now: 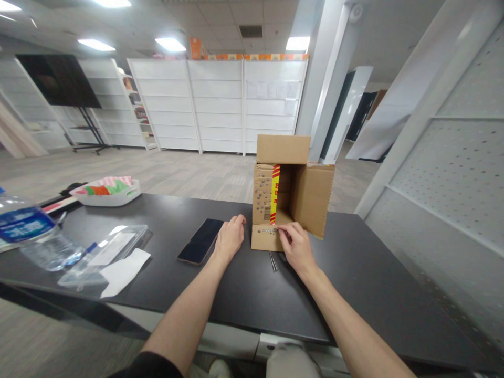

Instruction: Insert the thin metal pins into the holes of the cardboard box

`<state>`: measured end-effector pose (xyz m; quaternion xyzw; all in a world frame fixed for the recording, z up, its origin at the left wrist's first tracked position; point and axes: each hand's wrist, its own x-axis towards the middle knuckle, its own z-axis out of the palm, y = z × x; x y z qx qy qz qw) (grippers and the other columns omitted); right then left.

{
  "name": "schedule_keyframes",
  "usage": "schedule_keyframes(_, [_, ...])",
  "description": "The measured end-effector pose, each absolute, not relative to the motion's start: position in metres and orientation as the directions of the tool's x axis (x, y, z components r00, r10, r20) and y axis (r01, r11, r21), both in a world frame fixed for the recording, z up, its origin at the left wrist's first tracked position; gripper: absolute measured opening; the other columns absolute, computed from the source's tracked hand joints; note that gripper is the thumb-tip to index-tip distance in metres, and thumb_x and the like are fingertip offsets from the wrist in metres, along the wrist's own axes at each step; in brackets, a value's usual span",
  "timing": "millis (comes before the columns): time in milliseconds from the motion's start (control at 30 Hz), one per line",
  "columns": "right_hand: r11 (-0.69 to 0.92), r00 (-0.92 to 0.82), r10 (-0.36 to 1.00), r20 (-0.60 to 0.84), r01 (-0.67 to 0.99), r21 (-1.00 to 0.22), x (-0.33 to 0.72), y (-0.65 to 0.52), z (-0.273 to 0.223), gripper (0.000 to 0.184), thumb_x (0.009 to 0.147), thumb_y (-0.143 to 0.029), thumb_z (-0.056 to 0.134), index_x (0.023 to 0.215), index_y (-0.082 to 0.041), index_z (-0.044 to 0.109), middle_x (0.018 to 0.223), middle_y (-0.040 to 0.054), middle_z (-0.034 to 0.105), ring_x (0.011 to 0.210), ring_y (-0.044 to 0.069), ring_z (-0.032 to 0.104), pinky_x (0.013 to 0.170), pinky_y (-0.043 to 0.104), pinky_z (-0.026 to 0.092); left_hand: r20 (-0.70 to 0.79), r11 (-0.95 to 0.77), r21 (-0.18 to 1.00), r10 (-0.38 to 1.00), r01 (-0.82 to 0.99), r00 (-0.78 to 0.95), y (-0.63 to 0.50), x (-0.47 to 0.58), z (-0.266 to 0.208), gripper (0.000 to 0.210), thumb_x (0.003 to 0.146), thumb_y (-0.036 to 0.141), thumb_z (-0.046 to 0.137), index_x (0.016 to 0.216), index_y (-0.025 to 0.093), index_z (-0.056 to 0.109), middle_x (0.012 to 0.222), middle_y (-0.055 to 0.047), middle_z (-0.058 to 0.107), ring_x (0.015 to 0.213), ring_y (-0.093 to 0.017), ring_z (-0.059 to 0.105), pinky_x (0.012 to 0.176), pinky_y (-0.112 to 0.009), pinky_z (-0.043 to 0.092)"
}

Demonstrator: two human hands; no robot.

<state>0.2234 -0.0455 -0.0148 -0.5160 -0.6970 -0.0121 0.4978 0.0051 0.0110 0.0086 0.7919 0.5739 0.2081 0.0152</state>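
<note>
Open cardboard box [262, 194] on my table [374, 278]
Likely light, stiff but crushable: hold its sides. My right hand [298, 245] bunches at the lower flap [262, 241], my left hand [230, 239] curls by the phone [201, 240]; I can't tell if either grips anything.

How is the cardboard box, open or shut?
Open: the cardboard box has flaps spread outward, and its shadowy inside shows.
</note>
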Motion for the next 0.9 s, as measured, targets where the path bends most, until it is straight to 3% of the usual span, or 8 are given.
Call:
schedule_keyframes(433, [0.404,0.005,0.725,0.688,0.806,-0.432,0.2251,-0.0435,-0.0190,0.026,0.099,-0.025,0.051,0.102,-0.021,0.076,0.087,0.0075,0.067,0.080,0.022,0.062,0.075,0.036,0.048,0.312,-0.346,0.263,0.914,0.900,0.260,0.0123,0.0055,0.0074,0.026,0.099,0.017,0.037,0.111,0.023,0.059,0.114,-0.006,0.068,0.096,-0.019,0.065,0.090,-0.032,0.046])
schedule_keyframes(900, [0.414,0.022,0.716,0.698,0.791,-0.450,0.2227,-0.0503,-0.0141,0.022,0.096,-0.023,0.052,0.099,-0.021,0.074,0.089,0.0071,0.068,0.079,0.022,0.062,0.075,0.036,0.048,0.299,-0.334,0.270,0.921,0.903,0.251,0.0109,0.0054,0.0097,0.025,0.099,0.018,0.038,0.111,0.024,0.059,0.115,-0.006,0.068,0.094,-0.019,0.065,0.089,-0.032,0.046])
